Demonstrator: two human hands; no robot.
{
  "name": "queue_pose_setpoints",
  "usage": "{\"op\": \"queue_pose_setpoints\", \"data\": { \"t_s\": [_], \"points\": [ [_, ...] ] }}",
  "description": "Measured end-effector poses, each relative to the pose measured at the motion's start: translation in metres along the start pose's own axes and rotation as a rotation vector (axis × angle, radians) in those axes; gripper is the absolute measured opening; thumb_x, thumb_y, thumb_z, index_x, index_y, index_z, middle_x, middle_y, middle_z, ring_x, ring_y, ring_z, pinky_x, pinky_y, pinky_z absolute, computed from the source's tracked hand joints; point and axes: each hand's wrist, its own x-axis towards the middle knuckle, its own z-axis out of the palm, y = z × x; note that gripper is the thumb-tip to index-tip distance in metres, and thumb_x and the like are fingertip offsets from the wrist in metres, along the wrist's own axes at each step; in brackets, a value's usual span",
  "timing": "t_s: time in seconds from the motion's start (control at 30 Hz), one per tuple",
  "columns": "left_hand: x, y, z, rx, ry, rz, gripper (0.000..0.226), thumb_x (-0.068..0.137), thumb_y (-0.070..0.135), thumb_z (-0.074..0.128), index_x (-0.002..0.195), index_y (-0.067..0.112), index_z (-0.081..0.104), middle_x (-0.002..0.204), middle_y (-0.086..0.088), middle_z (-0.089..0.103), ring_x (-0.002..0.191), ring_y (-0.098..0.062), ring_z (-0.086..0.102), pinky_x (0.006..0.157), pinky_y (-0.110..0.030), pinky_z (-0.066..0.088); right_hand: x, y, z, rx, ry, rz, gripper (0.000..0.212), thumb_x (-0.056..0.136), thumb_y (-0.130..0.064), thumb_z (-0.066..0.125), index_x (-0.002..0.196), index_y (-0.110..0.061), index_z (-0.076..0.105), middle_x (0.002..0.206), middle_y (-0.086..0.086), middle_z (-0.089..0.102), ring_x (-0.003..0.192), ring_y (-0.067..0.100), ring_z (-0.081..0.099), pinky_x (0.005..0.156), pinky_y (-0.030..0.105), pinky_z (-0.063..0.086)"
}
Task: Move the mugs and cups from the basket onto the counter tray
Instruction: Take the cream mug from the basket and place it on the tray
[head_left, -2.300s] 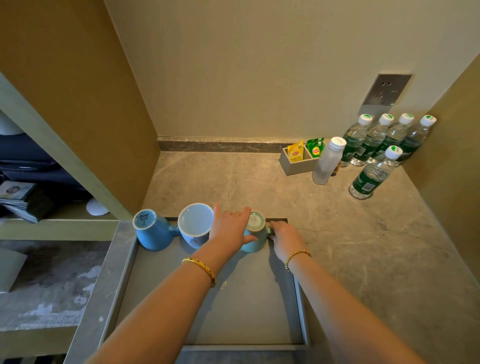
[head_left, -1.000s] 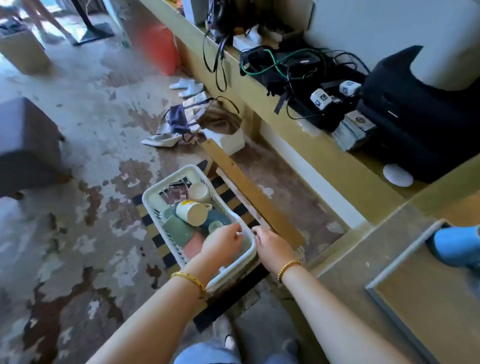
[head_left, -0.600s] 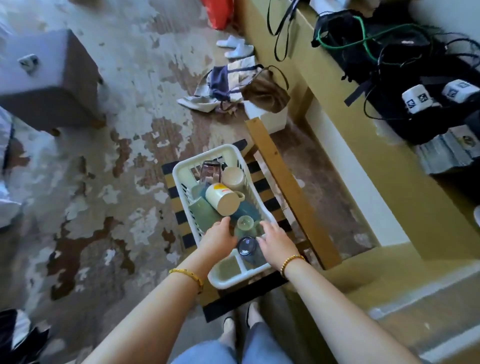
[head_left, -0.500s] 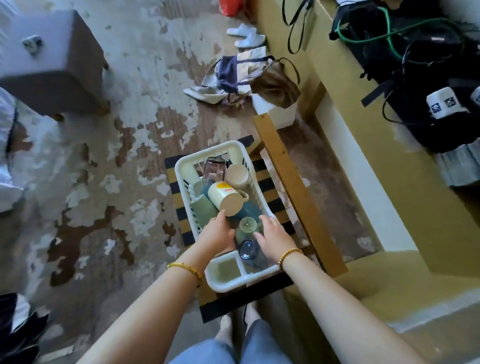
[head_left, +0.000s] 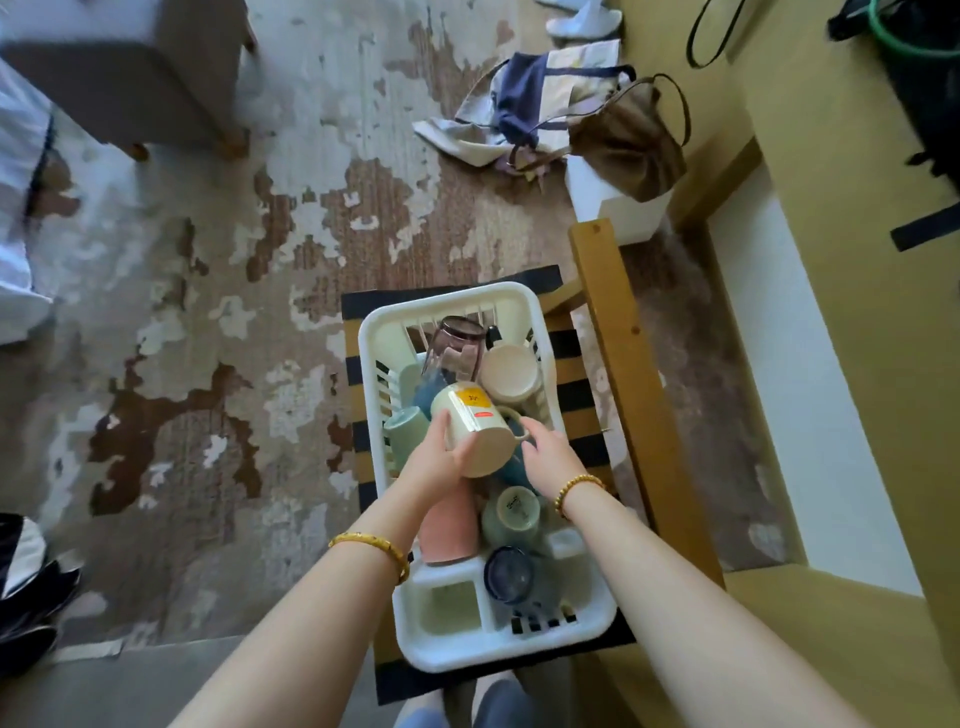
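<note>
Patchy worn flooring is surrounding the white basket (head_left: 519, 299) on its striped stool. Half a second ago both hands were reaching low among the cups; now the left hand (head_left: 441, 460) is gripping the cream mug (head_left: 475, 434), lifted above the pile, while the right hand (head_left: 545, 457) is pinching its handle, so 1 more mug is leaving for the tray.

The cream mug (head_left: 475, 431) bears a yellow-orange label, but its print is too small to read.
</note>
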Motion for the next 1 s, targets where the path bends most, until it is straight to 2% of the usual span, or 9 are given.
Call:
{"op": "queue_pose_setpoints", "data": {
  "t_s": [0.1,0.17,0.27,0.33,0.47,0.6,0.73,0.87,1.0],
  "points": [
    [0.015,0.006,0.005,-0.190,0.016,-0.080,0.074,0.091,0.049,0.048,0.148,0.028,0.007,0.147,-0.011,0.033,0.121,-0.033,0.046,0.096,-0.046,0.046,0.019,-0.001,0.002,0.222,0.003,0.087,0.041,0.099,-0.020,0.034,0.140,-0.016,0.038,0.141,0.008,0.045,0.127,0.026,0.044,0.109,0.040,0.036],
    [0.023,0.009,0.006,-0.304,0.023,-0.170,0.078,0.088,0.052,0.051,0.148,0.030,0.007,0.146,-0.012,0.032,0.121,-0.034,0.045,0.095,-0.050,0.047,0.028,-0.001,0.005,0.332,0.008,0.149,0.037,0.099,-0.022,0.037,0.134,-0.013,0.046,0.129,0.009,0.054,0.119,0.028,0.052,0.104,0.045,0.042],
    [0.031,0.013,0.011,-0.285,0.050,-0.246,0.085,0.084,0.051,0.057,0.147,0.029,0.005,0.141,-0.016,0.034,0.117,-0.036,0.045,0.094,-0.050,0.048,0.037,0.000,0.009,0.349,0.005,0.178,0.030,0.097,-0.021,0.043,0.119,-0.009,0.059,0.102,0.006,0.061,0.103,0.027,0.059,0.091,0.042,0.051],
    [0.033,0.018,0.017,-0.243,0.061,-0.255,0.088,0.084,0.049,0.058,0.146,0.025,0.000,0.139,-0.018,0.037,0.117,-0.035,0.046,0.094,-0.045,0.046,0.038,0.001,0.011,0.404,0.008,0.196,0.025,0.096,-0.018,0.045,0.108,-0.008,0.065,0.090,0.005,0.062,0.090,0.024,0.061,0.073,0.032,0.054],
    [0.031,0.023,0.022,-0.230,0.070,-0.283,0.086,0.090,0.037,0.054,0.147,0.022,-0.010,0.139,-0.019,0.037,0.117,-0.036,0.046,0.094,-0.043,0.043,0.031,0.001,0.012,0.559,0.016,0.231,0.015,0.094,-0.014,0.051,0.096,-0.011,0.065,0.095,0.010,0.064,0.091,0.024,0.061,0.066,0.026,0.053],
    [0.017,0.021,0.019,-0.261,0.077,-0.227,0.082,0.091,0.028,0.054,0.148,0.019,-0.005,0.136,-0.019,0.038,0.114,-0.034,0.047,0.090,-0.042,0.044,0.020,0.000,0.010,0.573,0.018,0.232,0.014,0.092,-0.012,0.053,0.091,-0.010,0.067,0.095,0.011,0.065,0.101,0.031,0.062,0.085,0.040,0.055],
    [-0.001,0.017,0.013,-0.317,0.050,-0.173,0.082,0.089,0.027,0.056,0.148,0.023,0.000,0.133,-0.016,0.039,0.104,-0.030,0.048,0.089,-0.044,0.048,0.000,0.000,0.011,0.470,0.018,0.183,0.017,0.094,-0.016,0.050,0.092,-0.010,0.066,0.088,0.007,0.063,0.096,0.029,0.062,0.089,0.041,0.053],
    [-0.021,0.015,-0.003,-0.395,-0.010,-0.156,0.087,0.087,0.031,0.059,0.148,0.031,-0.002,0.131,-0.011,0.036,0.100,-0.029,0.051,0.073,-0.040,0.052,-0.029,-0.004,0.008,0.426,0.049,0.052,0.022,0.095,-0.019,0.045,0.104,-0.017,0.065,0.101,0.004,0.063,0.104,0.023,0.059,0.089,0.033,0.049],
    [-0.046,0.018,-0.026,-0.487,-0.072,-0.105,0.084,0.085,0.035,0.061,0.147,0.035,0.005,0.128,-0.006,0.039,0.096,-0.028,0.056,0.076,-0.042,0.053,-0.061,-0.014,0.002,0.234,0.106,-0.146,0.040,0.090,-0.008,0.040,0.125,-0.018,0.057,0.126,0.004,0.050,0.116,0.019,0.049,0.099,0.032,0.042]
  ]
}}
